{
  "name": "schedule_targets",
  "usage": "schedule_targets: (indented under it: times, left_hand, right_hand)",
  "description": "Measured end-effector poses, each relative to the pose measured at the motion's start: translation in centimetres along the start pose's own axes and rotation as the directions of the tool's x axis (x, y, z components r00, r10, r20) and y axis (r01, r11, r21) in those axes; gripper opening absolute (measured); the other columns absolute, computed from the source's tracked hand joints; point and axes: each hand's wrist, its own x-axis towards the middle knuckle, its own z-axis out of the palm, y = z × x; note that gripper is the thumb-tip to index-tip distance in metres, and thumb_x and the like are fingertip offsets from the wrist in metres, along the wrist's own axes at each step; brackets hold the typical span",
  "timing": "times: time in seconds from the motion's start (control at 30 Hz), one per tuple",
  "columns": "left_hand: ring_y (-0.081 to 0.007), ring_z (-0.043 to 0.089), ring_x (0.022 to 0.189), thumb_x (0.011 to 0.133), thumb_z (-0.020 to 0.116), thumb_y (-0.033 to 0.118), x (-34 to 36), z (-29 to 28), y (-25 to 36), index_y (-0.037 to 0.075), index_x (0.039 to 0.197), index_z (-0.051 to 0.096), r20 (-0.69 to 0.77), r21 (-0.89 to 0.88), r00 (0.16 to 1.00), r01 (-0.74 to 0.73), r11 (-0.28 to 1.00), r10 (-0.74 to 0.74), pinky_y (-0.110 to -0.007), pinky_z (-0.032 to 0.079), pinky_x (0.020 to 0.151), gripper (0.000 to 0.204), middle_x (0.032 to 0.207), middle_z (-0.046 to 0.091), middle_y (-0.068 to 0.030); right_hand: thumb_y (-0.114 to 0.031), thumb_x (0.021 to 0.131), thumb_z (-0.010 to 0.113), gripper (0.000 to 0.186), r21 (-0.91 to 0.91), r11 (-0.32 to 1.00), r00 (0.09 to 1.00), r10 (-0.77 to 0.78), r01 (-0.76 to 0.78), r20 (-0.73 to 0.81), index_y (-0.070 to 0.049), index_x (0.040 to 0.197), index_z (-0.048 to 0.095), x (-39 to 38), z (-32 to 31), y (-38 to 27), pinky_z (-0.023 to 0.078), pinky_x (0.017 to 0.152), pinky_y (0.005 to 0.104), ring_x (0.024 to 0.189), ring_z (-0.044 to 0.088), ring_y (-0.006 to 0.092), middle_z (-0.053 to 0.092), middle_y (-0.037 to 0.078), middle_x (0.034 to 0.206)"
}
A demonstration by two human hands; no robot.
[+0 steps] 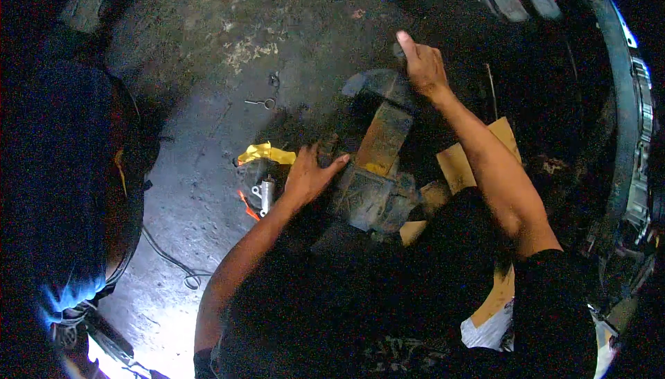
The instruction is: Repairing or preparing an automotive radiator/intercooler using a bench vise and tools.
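Note:
A worn grey metal vise (pixel 374 202) stands in front of me, its brown slide bar (pixel 384 137) reaching away to a curved far jaw (pixel 377 83). Beyond that jaw, my right hand (pixel 424 67) is closed with the thumb pointing up. A dark round knob (pixel 398 50) shows beside its thumb, but what the curled fingers grip is hidden. On the vise's left side, my left hand (pixel 308 175) has its fingers and thumb spread apart. It is close to the vise body; whether it touches cannot be made out.
Left of my left hand lie a yellow cloth-like piece (pixel 267 152), a silver metal cylinder (pixel 265 195) and an orange strip (pixel 247 204). A ring-ended metal pin (pixel 262 103) and a cable (pixel 170 258) are on the floor. Cardboard (pixel 457 168) lies right; another person (pixel 76 192) is at far left.

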Motion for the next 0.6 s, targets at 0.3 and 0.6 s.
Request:
schedule_targets:
  times: [0.3,0.6]
  left_hand:
    - [-0.0459,0.056,0.099,0.094,0.042,0.024,1.2,-0.2,0.2,0.036,0.128,0.051,0.376,0.305,0.925,-0.065,0.95,-0.057,-0.049,0.049,0.079,0.037,0.102,0.054,-0.0292]
    - [-0.0456,0.053,0.107,0.085,0.057,0.047,-0.1,1.8,-1.3,0.003,0.118,0.056,0.222,0.102,0.961,0.143,0.984,-0.163,-0.048,0.045,0.088,0.055,0.111,0.055,-0.0337]
  right_hand:
    - [-0.057,0.085,0.055,0.063,-0.149,0.966,0.977,-0.204,0.212,0.067,0.001,0.11,0.059,-1.3,0.1,2.0,0.044,0.089,0.0437,0.099,0.058,0.0408,0.062,0.024,0.106]
    - [-0.035,0.085,0.066,0.044,-0.292,0.88,0.92,-0.393,0.375,-0.003,0.007,0.096,0.061,-3.0,-1.6,0.6,0.05,0.073,0.0397,0.083,0.062,0.0386,0.063,0.024,0.087]
